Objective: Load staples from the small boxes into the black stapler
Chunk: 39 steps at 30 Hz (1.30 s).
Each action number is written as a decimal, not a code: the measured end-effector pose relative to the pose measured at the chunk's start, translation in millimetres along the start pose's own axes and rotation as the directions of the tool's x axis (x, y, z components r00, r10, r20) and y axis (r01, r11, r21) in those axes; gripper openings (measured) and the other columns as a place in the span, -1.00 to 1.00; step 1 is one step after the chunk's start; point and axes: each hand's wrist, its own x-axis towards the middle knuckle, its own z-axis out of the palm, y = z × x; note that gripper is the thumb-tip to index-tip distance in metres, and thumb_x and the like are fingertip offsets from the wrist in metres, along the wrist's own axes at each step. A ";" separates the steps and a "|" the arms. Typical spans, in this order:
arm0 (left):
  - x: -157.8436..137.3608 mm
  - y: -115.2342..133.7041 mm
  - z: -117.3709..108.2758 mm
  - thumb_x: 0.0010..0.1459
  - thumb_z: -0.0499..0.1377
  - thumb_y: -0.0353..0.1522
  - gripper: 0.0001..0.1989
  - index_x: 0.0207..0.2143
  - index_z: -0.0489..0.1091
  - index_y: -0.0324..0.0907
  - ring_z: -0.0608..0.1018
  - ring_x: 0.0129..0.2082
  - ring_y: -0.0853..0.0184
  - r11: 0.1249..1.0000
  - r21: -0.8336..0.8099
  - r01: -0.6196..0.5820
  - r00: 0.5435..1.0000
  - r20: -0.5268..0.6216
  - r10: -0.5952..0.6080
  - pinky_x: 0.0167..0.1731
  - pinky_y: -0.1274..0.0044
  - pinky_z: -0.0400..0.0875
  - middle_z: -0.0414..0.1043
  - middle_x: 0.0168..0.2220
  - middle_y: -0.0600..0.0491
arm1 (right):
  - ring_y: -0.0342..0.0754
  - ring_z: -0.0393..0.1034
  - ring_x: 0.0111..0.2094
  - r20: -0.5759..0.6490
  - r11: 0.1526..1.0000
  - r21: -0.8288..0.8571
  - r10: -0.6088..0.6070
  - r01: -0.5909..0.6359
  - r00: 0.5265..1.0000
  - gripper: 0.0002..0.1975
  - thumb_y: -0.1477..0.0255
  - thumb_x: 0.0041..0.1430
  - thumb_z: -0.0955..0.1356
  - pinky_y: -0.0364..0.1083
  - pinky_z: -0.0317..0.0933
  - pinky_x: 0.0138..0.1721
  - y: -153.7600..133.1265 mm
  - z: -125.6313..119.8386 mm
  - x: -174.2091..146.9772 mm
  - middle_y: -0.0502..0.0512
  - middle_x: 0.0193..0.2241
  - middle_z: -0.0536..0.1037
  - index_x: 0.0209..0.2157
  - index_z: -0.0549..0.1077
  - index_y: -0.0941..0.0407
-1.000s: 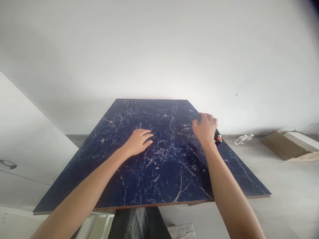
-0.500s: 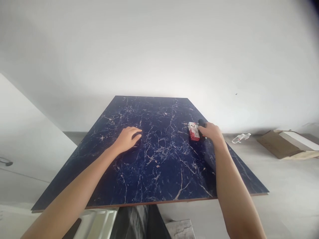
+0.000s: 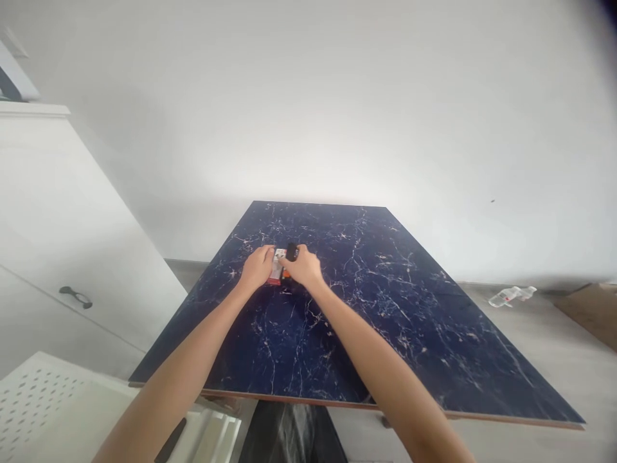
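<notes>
A small red-and-white box (image 3: 275,278) is between my two hands, above or on the left part of the dark blue marbled tabletop (image 3: 337,334). My left hand (image 3: 257,268) is closed against the box's left side, its fingers bent at the far end. On the other side, my right hand (image 3: 305,266) is wrapped round a black object (image 3: 292,249) with an orange patch low on it. The right thumb reaches across towards the box. The fingers hide much of the black object, so its kind does not show.
A white cabinet (image 3: 91,218) with a dark handle (image 3: 76,297) stands left of the table. At the lower left is a white perforated panel (image 3: 38,399). Clear plastic bottles (image 3: 511,296) lie on the floor at right, near a cardboard box (image 3: 590,312). A white wall rises behind.
My right hand has carried the box and black object from the table's right side to the left. My left hand, apart from them before, has closed on the box. The view has turned left.
</notes>
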 end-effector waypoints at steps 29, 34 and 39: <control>-7.5 -5.2 -12.8 0.47 -0.30 -0.14 -0.42 0.19 0.41 -0.03 0.33 0.19 0.00 0.965 0.252 -0.076 0.997 0.025 0.072 0.18 0.18 0.15 0.42 0.19 -0.03 | 0.02 0.45 0.07 0.061 0.943 0.240 -0.251 0.230 0.966 -0.46 0.64 0.09 0.25 -0.03 0.25 0.17 28.4 32.6 28.4 0.10 0.03 0.59 0.10 0.47 0.08; -7.6 -8.2 -20.3 0.46 -0.16 -0.14 -0.51 0.14 0.46 -0.06 0.30 0.23 0.05 0.954 0.206 -0.216 0.976 0.040 0.212 0.26 0.20 0.07 0.44 0.18 -0.02 | -0.07 0.49 0.00 -0.014 0.961 0.238 -0.141 0.141 0.990 -0.58 0.55 0.25 0.19 -0.11 0.29 0.09 32.7 28.4 32.5 0.11 0.01 0.60 0.06 0.48 0.10; -9.7 -10.4 -22.0 0.19 0.26 -0.12 -0.48 0.16 0.44 -0.07 0.23 0.29 -0.07 0.934 0.141 -0.328 0.941 0.129 0.312 0.23 0.15 0.17 0.49 0.13 -0.05 | -0.07 0.50 -0.06 -0.103 0.977 0.192 -0.070 0.089 0.992 -0.62 0.52 0.31 0.15 -0.11 0.30 0.03 37.6 27.2 33.7 0.11 -0.07 0.61 -0.03 0.53 0.11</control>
